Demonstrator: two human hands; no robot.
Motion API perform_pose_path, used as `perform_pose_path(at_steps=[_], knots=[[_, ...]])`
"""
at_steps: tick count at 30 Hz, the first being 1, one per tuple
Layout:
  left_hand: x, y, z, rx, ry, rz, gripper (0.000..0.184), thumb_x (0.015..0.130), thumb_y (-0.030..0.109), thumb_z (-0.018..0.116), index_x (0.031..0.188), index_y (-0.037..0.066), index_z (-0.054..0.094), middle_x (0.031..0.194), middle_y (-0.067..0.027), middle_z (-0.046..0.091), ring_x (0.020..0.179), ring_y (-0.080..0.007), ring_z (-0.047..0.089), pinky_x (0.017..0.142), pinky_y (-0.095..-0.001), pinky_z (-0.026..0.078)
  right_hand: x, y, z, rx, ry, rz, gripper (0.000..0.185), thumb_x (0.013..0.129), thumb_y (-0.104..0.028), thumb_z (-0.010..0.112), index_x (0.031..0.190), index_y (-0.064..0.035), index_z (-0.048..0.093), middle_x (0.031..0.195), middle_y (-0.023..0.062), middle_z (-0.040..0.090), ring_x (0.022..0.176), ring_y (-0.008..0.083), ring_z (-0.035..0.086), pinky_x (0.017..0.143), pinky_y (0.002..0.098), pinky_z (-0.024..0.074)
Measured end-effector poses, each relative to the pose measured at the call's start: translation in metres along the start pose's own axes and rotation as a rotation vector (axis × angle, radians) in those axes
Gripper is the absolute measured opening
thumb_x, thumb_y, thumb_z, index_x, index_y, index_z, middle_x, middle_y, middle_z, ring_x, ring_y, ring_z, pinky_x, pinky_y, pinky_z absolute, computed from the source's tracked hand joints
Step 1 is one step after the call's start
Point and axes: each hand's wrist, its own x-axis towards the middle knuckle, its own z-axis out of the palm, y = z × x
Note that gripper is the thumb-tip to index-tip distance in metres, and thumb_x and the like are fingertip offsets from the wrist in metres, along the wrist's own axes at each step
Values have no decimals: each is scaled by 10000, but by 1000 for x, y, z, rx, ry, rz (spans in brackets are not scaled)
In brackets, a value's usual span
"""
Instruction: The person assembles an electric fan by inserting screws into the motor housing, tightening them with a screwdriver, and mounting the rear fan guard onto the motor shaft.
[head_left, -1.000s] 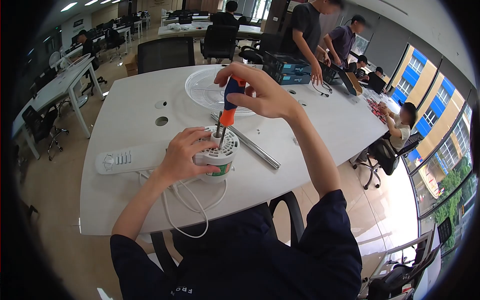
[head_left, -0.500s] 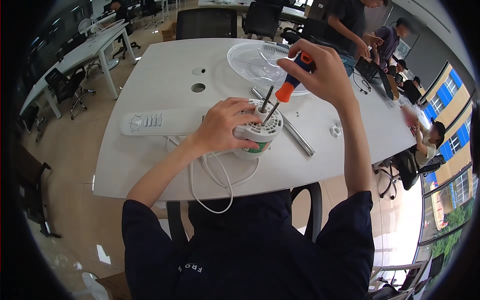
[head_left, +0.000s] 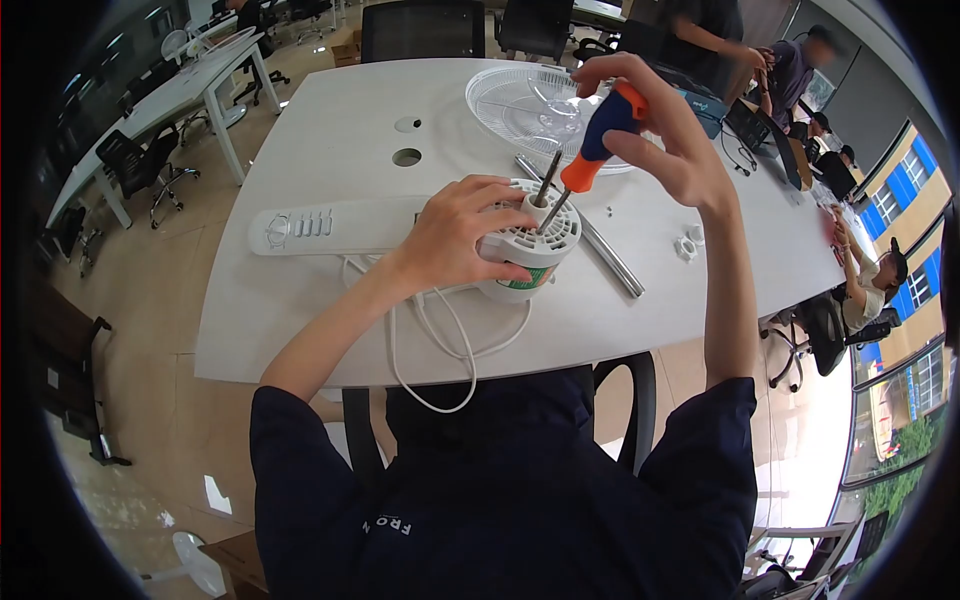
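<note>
My right hand (head_left: 665, 135) grips the blue and orange handle of a screwdriver (head_left: 600, 137). The screwdriver leans, and its tip meets the slotted top of a white round motor housing (head_left: 563, 236), beside a thin metal shaft (head_left: 547, 178) that sticks up. Wrapped round the housing's left side is my left hand (head_left: 460, 235), fingers on top and thumb low near a green label. A white control panel with buttons (head_left: 330, 228) extends left from behind that hand. A white cable (head_left: 467, 350) loops below and hangs over the table's front edge.
On the white table (head_left: 300, 330) a metal tube (head_left: 612, 262) lies right of the housing. Behind it is a round fan grille (head_left: 520, 100). Small white parts (head_left: 688, 243) sit at right. Black chairs, boxes and several people are beyond the table.
The view has shifted, so the table and hands appear farther right and higher. The screwdriver leans more to the right than a second ago, its tip still at the housing top. Both grips remain.
</note>
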Motion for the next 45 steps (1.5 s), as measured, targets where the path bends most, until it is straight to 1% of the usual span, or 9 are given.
perform_pose_path(at_steps=[7, 10, 13, 19, 23, 29, 34, 41, 45], knots=[[0, 1, -1, 12, -10, 10, 559, 623, 412, 974, 1101, 177, 802, 1285, -62, 705, 1300, -295, 608, 1070, -441, 518, 0, -6, 7, -395, 66, 100, 438, 884, -349, 819, 1199, -72, 692, 981, 44, 686, 758, 166, 649, 631, 305, 512], [-1, 1, -1, 5, 1, 2, 562, 619, 413, 976, 1098, 174, 803, 1288, -62, 704, 1300, -296, 608, 1072, -440, 518, 0, -14, 6, -299, -6, 210, 452, 875, -368, 839, 1172, -62, 688, 925, 65, 697, 764, 172, 679, 655, 310, 531], [0, 2, -1, -4, -9, -5, 562, 616, 412, 977, 1094, 173, 804, 1291, -61, 704, 1303, -299, 606, 1072, -441, 517, -4, -8, 5, 186, 40, 46, 435, 875, -382, 847, 1123, -64, 685, 911, 69, 689, 761, 154, 655, 639, 294, 505], [1, 1, -2, 2, -6, 9, 576, 603, 400, 984, 1097, 167, 800, 1293, -62, 702, 1308, -298, 606, 1071, -443, 516, -6, -17, 2, -493, -38, 246, 427, 907, -328, 765, 1239, -85, 652, 1123, 60, 681, 877, 177, 654, 682, 318, 552], [1, 2, -3, -1, -9, -2, 574, 601, 394, 984, 1095, 166, 800, 1289, -63, 703, 1306, -298, 610, 1070, -446, 521, -8, -9, 5, 174, 12, 51, 465, 897, -316, 827, 1272, -97, 660, 1126, 60, 684, 912, 137, 652, 640, 283, 523], [2, 3, -3, -4, -16, -4, 562, 613, 392, 980, 1096, 165, 801, 1289, -61, 704, 1311, -293, 609, 1070, -447, 526, -6, -6, 16, -357, 139, 131, 460, 839, -420, 888, 1034, -46, 707, 864, 54, 687, 632, 145, 615, 596, 249, 487], [2, 4, -4, -7, -19, -9, 564, 612, 393, 980, 1094, 163, 801, 1291, -58, 705, 1312, -290, 610, 1070, -447, 528, -15, 2, 22, 93, 31, 308, 471, 869, -450, 852, 1070, -58, 686, 919, 59, 653, 852, 189, 654, 809, 328, 540], [1, 1, -2, -9, -18, -9, 570, 625, 432, 969, 1105, 176, 797, 1266, -59, 710, 1299, -298, 610, 1067, -451, 521, -21, 9, 24, 613, 56, 179, 445, 951, -346, 753, 1257, -50, 624, 1028, 115, 701, 1045, 257, 725, 927, 414, 594], [2, 3, -4, -6, -20, -7, 566, 609, 383, 981, 1091, 151, 796, 1281, -61, 710, 1307, -297, 613, 1062, -453, 532, -23, 6, 30, 562, 63, 201, 357, 1018, -263, 700, 1251, -28, 566, 1024, 129, 706, 1003, 273, 763, 856, 430, 634]])
